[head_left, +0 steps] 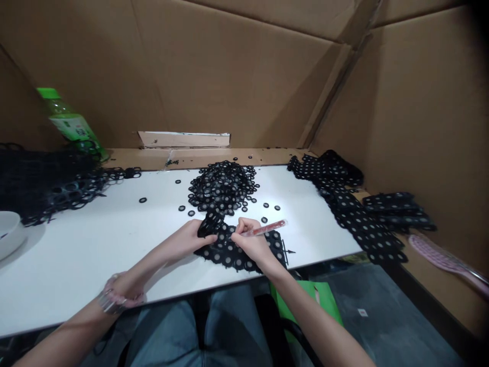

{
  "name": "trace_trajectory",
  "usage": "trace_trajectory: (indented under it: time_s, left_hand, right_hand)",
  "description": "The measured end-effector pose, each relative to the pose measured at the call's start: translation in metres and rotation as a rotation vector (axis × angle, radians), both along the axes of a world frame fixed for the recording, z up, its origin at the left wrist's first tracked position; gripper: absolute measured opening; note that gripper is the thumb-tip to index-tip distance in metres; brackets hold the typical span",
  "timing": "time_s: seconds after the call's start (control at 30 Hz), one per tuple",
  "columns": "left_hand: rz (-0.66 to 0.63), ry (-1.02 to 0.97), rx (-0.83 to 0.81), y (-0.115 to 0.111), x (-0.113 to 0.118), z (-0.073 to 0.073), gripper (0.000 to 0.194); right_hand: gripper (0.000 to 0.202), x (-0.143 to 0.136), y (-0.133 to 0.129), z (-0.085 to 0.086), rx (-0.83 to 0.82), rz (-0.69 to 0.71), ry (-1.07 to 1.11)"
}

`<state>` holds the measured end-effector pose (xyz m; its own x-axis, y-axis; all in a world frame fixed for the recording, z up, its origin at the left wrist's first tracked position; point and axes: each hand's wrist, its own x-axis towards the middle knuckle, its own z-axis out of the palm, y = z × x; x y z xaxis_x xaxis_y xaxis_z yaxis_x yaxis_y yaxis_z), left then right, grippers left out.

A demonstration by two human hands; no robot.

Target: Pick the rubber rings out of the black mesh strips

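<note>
A black mesh strip with pale round discs (237, 261) lies at the front edge of the white table, below the middle of the view. My left hand (193, 238) grips its left part, thumb on top, where the strip bunches up. In my right hand (252, 238) is a slim reddish pen-like tool (269, 227), pinched between closed fingers, its tip end hidden at the fingertips over the strip. Just beyond both hands rises a pile of small black rings with pale centres (221, 184). A few loose ones lie around it.
Black netting (42, 178) and a white bowl (10, 234) are at the left, a green bottle (74, 125) behind. Dotted black strips (351, 216) hang over the right table edge, near a pink brush (437, 255). Cardboard walls (229, 76) enclose the back and right.
</note>
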<state>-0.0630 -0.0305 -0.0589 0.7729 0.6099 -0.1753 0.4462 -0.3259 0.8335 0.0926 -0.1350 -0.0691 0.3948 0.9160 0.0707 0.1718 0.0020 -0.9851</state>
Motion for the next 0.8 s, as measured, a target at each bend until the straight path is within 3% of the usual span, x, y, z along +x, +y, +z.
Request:
trace_trajectory:
  time_s: [0.2,0.43,0.8]
  left_hand:
    - [0.076,-0.117,-0.136,-0.0045,0.0018,0.0017,0.027]
    - [-0.112,-0.140,-0.175,-0.0041,0.0044,0.0025,0.026]
    - [-0.023,-0.214,-0.179,-0.0091,-0.0002,-0.0046,0.034]
  right_hand:
    - [0.018,-0.0056,0.0045,0.0020,0.027,0.052,-0.024]
    - [0.019,-0.0066,0.0019,-0.0003,0.012,0.048,-0.090]
    - [0.018,-0.0071,0.0037,-0.0029,-0.033,0.088,-0.083]
